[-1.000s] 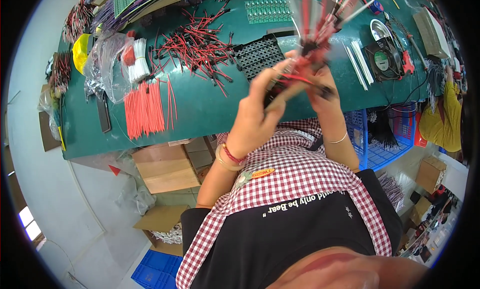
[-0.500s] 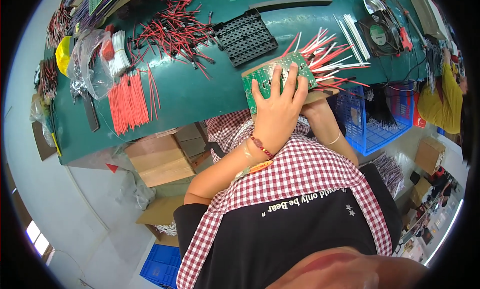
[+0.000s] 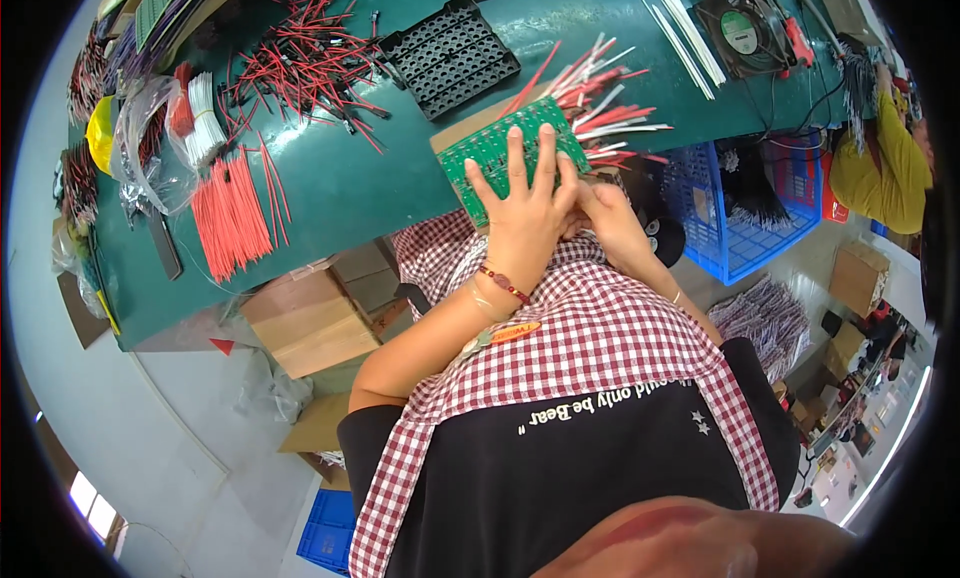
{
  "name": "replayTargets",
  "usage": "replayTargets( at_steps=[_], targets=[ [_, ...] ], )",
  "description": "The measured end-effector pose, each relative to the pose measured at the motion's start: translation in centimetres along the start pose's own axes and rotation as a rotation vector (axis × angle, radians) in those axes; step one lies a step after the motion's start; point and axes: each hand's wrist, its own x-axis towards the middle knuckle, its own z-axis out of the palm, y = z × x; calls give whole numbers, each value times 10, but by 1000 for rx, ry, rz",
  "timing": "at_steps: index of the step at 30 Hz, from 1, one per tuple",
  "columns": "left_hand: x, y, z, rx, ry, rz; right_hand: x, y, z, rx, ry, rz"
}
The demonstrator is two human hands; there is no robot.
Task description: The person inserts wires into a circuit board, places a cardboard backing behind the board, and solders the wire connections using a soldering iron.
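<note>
The green circuit board [image 3: 490, 146] lies near the front edge of the bench [image 3: 340, 188], over a brown sheet [image 3: 465, 128] that shows beyond its far edge. Red and white wires [image 3: 605, 108] fan out past the board's right side, probably so that their loose ends stay clear of the fingers. Beyond the board sits a black perforated tray [image 3: 450, 58], within easy reach, it seems; well to the board's left, red wires [image 3: 230, 218] lie lined up in a bundle, likely for simple picking.

The left hand [image 3: 522, 210] rests palm down on the board, its grip open: the fingers are spread wide on the surface, apparently to steady it and spread the pressure. The right hand [image 3: 615, 223] is at the board's near right corner, fingers bent and close to the left thumb; whether its grip is closed on anything, I cannot tell.
</note>
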Motion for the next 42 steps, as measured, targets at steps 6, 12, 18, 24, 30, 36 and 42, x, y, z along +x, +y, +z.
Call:
replayTargets(
  at_steps=[6,12,18,24,30,36,42],
  targets=[
    [5,-12,-9,18,-45,-38,17,-10,5,-365,145,33],
    [4,-11,-1,92,-50,-87,14,-103,6,-812,186,-279],
    [17,-6,-2,96,-29,-132,166,-187,-6,-1320,204,-1411],
    [18,-5,-5,50,-26,-132,239,-195,-26,-1464,42,-1177],
    [16,-5,-13,1,-24,-172,180,-207,-25,-1421,35,-1241],
    [15,-4,-11,-51,-32,-167,118,-168,-33,-1444,-228,-1314],
    [16,-5,-14,-72,-27,-174,110,-153,-36,-1552,-283,-1253]
  ],
)
